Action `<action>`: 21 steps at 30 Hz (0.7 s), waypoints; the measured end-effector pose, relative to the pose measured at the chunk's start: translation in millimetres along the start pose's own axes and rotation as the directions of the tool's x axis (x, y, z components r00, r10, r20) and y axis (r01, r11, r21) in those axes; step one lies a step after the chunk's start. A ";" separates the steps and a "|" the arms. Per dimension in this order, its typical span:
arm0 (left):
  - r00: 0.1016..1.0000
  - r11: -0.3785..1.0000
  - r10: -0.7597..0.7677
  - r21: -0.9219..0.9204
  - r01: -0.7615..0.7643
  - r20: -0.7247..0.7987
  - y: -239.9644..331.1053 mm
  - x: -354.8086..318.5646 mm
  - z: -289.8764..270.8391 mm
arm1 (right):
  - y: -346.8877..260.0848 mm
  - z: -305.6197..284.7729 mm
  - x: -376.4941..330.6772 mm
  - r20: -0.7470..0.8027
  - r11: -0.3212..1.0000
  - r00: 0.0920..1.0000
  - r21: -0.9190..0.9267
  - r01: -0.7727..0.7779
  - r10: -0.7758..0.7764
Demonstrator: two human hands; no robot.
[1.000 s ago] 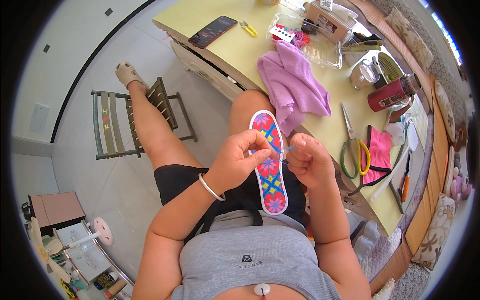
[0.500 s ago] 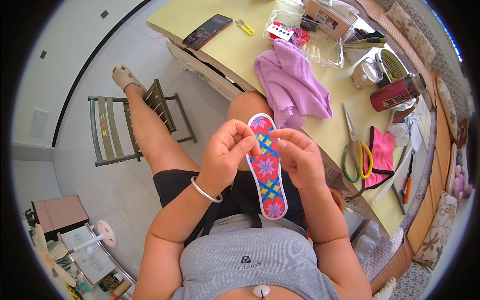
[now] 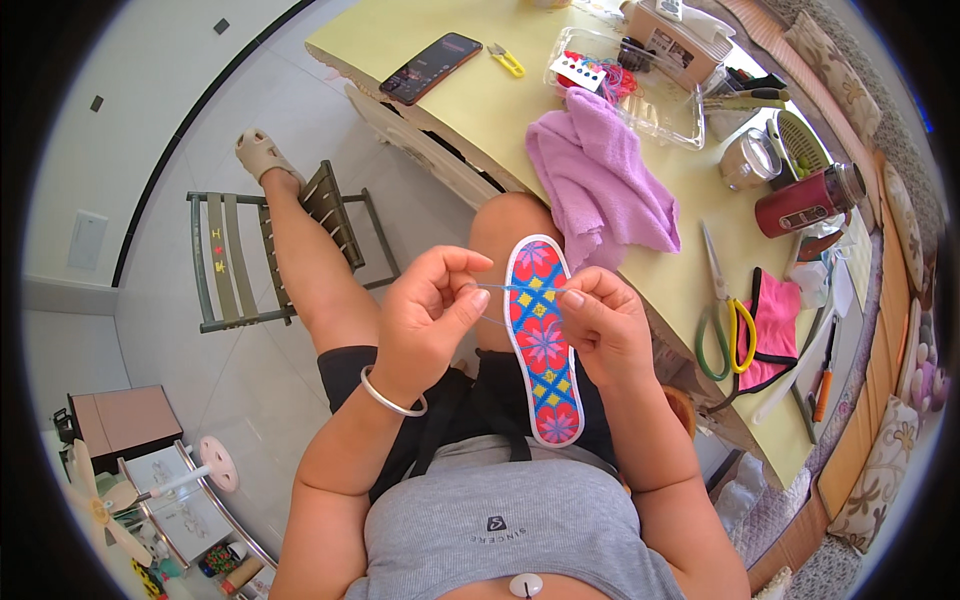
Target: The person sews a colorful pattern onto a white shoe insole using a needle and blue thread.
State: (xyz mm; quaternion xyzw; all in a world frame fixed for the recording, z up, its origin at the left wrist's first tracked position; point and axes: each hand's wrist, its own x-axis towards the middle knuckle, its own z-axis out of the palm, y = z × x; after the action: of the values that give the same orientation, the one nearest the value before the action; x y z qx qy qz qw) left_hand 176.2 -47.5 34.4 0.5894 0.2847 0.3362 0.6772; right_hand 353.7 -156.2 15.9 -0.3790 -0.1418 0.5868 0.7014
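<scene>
A shoe insole (image 3: 545,345) with a white rim and red, blue and yellow stitched flowers and diamonds lies on my lap, its long side pointing away from me. Across its upper part runs a thin light-blue thread (image 3: 510,288), drawn between my two hands. My left hand (image 3: 428,305), with a silver bangle at the wrist, pinches one end between thumb and forefinger, left of the insole. At the insole's right edge, my right hand (image 3: 605,325) has its fingers closed on the thread. A lower strand also crosses the insole. Whether a needle is in either hand cannot be made out.
On the yellow table (image 3: 665,295) to my right lie a purple towel (image 3: 605,180), large scissors (image 3: 725,320), pink cloth (image 3: 775,320), a phone (image 3: 430,68), small yellow snips (image 3: 507,60), a plastic box of threads (image 3: 640,95) and a red flask (image 3: 805,202). A folding stool (image 3: 235,260) stands left.
My hands have drawn apart, left hand moving left and right hand slightly lower, and the thread now shows stretched between them. The whole view has shifted slightly.
</scene>
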 end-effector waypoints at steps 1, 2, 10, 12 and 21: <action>1.000 0.998 0.023 0.062 -0.023 0.012 -4.0 -0.6 -1.7 | 0.0 -0.8 -0.8 -0.015 1.000 1.000 -0.017 0.007 -0.007; 0.999 0.991 0.045 0.122 -0.048 0.025 -6.8 -1.1 -2.6 | 0.0 -2.4 -0.5 -0.022 0.999 1.000 -0.029 0.016 -0.016; 0.995 0.990 -0.067 0.118 0.076 -0.075 -10.4 -0.5 6.0 | 0.3 -12.4 -1.6 -0.045 1.000 0.999 0.017 0.022 -0.021; 0.993 0.993 -0.086 0.076 0.092 -0.076 -11.8 -0.6 7.9 | -0.2 -11.4 -2.1 -0.054 1.000 0.998 -0.017 0.019 -0.020; 0.990 0.992 -0.127 0.018 0.128 -0.065 -12.3 -2.2 14.7 | -0.9 4.5 -6.3 -0.112 0.906 0.975 -0.401 0.133 -0.193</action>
State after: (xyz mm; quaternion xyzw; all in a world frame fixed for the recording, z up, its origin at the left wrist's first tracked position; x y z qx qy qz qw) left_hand 187.8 -59.1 24.3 0.5664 0.3468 0.3077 0.6813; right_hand 349.8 -160.5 21.1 -0.5410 -0.2343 0.4560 0.6668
